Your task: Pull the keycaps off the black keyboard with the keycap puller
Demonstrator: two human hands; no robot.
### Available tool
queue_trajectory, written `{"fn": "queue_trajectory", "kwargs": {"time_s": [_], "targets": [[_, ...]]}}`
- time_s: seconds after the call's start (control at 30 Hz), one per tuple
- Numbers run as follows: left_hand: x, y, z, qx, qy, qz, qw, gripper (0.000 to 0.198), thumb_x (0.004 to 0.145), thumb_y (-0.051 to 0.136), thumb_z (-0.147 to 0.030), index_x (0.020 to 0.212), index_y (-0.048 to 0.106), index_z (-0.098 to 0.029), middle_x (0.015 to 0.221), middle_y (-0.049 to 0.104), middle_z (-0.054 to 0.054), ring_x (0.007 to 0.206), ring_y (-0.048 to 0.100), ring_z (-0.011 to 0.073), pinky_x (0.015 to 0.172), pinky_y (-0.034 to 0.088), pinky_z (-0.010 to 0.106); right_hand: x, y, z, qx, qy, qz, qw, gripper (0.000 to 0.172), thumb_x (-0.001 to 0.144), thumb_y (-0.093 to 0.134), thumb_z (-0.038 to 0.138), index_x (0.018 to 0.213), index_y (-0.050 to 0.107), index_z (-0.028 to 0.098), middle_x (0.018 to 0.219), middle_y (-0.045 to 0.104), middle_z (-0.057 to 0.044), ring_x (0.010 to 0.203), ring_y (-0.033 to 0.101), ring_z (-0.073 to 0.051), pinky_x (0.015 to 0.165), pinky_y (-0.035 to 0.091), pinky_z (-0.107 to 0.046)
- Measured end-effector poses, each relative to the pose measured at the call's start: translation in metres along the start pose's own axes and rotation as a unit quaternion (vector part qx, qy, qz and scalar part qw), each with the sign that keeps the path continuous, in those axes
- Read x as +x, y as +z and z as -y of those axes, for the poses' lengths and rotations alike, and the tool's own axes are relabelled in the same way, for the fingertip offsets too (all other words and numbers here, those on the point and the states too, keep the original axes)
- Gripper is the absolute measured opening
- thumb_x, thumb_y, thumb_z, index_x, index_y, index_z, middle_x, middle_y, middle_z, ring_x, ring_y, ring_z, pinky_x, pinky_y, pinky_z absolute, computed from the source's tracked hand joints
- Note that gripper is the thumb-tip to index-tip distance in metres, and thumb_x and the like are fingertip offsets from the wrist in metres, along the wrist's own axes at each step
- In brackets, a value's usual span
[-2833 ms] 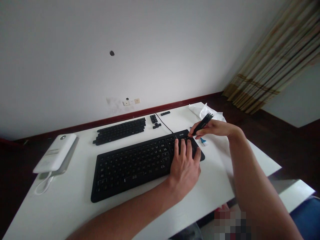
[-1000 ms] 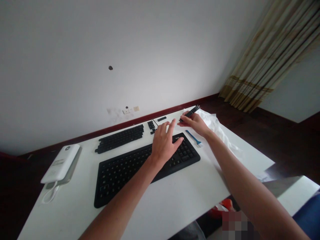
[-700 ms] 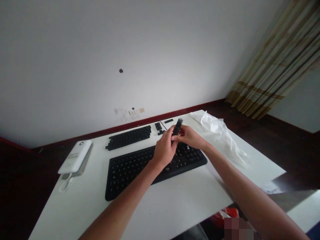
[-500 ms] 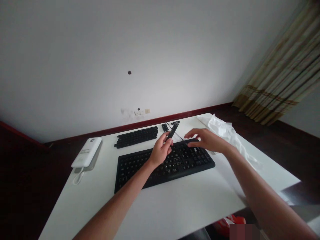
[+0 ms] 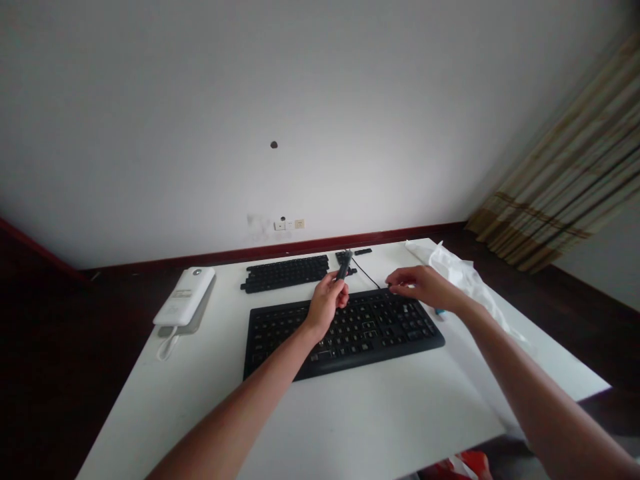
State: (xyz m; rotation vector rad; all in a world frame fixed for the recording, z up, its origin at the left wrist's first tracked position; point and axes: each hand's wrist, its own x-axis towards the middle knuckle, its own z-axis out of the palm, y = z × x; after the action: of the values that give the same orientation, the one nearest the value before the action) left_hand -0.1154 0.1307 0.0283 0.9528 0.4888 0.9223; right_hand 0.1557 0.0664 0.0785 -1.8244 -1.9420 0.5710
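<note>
My left hand point(image 5: 326, 303) is closed around a slim black tool point(image 5: 343, 269) with a greyish tip, its kind unclear, held upright above the keyboard. The black keyboard point(image 5: 370, 360) lies across the white table, its keycaps off and its sockets bare. My right hand point(image 5: 419, 283) hovers at the keyboard's upper right corner. Its thumb and fingers are pinched together, with a small dark bit at the fingertips that I cannot make out. Behind the keyboard, black keycaps point(image 5: 287, 273) lie grouped in rows, with smaller groups of keycaps point(image 5: 363, 252) to their right.
A white power bank point(image 5: 185, 297) with a short cable stands at the table's left, on a grey flat object. A crumpled white bag point(image 5: 455, 267) lies at the right, near a small blue item point(image 5: 439, 311). The keyboard's cable point(image 5: 367, 274) runs toward the back. Wall and curtain lie beyond.
My right hand's fingers have closed from a spread shape to a pinch at the keyboard's upper right. My left hand still holds the black tool. The whole view has shifted slightly.
</note>
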Motion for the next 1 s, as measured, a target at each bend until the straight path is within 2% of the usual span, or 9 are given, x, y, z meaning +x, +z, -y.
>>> {"fn": "queue_trajectory", "kwargs": {"time_s": [0.1,0.2,0.3,0.5,0.67,1.0], "targets": [[0.001,-0.001,0.0,-0.009,-0.001,0.001,1.0,0.044,0.082,0.077,-0.045,0.109,0.062,-0.014,0.075,0.057,-0.002,0.059,0.048,0.0082,0.055,0.031,0.023,0.033,0.005,-0.023,-0.062,0.031,-0.065,0.995,0.022,0.086,0.069,0.039,0.098,0.081,0.024,0.089,0.081,-0.006,0.085,0.076,-0.028,0.084,0.059,-0.04],[0.001,-0.001,-0.001,-0.01,-0.006,-0.001,1.0,0.045,0.082,0.077,-0.046,0.11,0.062,-0.015,0.076,0.057,-0.002,0.059,0.048,0.0082,0.055,0.031,0.023,0.065,0.018,-0.037,-0.064,0.027,-0.075,0.995,0.019,0.085,0.07,0.036,0.095,0.082,0.024,0.093,0.082,-0.007,0.086,0.077,-0.027,0.086,0.059,-0.039],[0.002,-0.001,-0.002,-0.012,-0.011,0.0,1.0,0.046,0.082,0.077,-0.046,0.112,0.062,-0.015,0.077,0.057,-0.002,0.06,0.049,0.0083,0.055,0.031,0.022,0.082,0.029,-0.041,-0.039,0.012,-0.085,0.996,0.02,0.086,0.071,0.038,0.098,0.082,0.027,0.096,0.083,-0.005,0.087,0.076,-0.026,0.087,0.06,-0.039],[0.003,-0.002,-0.003,-0.015,-0.016,0.002,1.0,0.042,0.084,0.076,-0.044,0.112,0.062,-0.015,0.077,0.057,-0.001,0.061,0.049,0.0082,0.057,0.033,0.023,0.076,0.029,-0.052,-0.027,0.039,-0.102,0.994,0.031,0.08,0.08,0.045,0.104,0.081,0.025,0.093,0.082,-0.006,0.087,0.077,-0.027,0.087,0.059,-0.038],[0.002,-0.002,-0.002,-0.014,-0.018,0.005,1.0,0.041,0.086,0.074,-0.042,0.114,0.062,-0.014,0.078,0.057,-0.001,0.062,0.049,0.0082,0.056,0.033,0.022,0.071,0.025,-0.055,-0.06,0.059,-0.093,0.992,0.025,0.083,0.079,0.045,0.096,0.082,0.023,0.087,0.082,-0.006,0.085,0.077,-0.027,0.086,0.057,-0.039],[0.003,-0.002,-0.003,-0.011,-0.015,0.009,1.0,0.04,0.087,0.073,-0.041,0.114,0.061,-0.014,0.077,0.056,-0.001,0.062,0.049,0.0087,0.057,0.034,0.022,0.108,0.037,-0.038,-0.095,0.079,-0.102,0.987,0.018,0.083,0.079,0.043,0.087,0.085,0.026,0.087,0.083,-0.006,0.089,0.078,-0.029,0.082,0.057,-0.036]]}}
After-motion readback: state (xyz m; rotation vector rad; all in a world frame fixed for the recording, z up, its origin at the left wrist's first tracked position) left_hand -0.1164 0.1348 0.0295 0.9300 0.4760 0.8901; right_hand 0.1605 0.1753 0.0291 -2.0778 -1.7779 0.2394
